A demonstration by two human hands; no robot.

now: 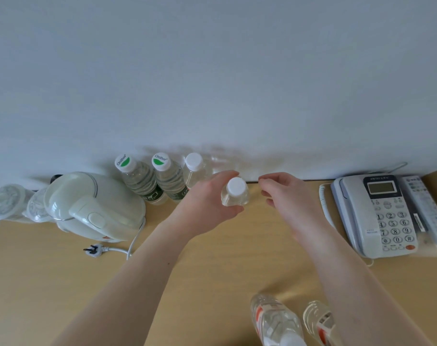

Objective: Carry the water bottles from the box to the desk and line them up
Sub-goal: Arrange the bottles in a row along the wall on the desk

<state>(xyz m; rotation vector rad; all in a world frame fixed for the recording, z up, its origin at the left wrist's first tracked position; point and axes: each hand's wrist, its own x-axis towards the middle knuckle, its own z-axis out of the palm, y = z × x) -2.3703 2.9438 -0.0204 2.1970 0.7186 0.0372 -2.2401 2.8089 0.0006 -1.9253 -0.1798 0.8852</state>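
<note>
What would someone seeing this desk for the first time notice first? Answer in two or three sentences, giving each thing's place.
The left hand at the centre grips a white-capped bottle, with the right hand open beside it. Behind, three bottles stand in a row against the wall. A white kettle sits at the left, a telephone at the right.

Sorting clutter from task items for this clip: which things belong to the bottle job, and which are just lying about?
Job: bottle held by left hand; three bottles along the wall; two bottles lying near the desk's front edge.
Lying about: electric kettle, desk phone, remote control.
</note>
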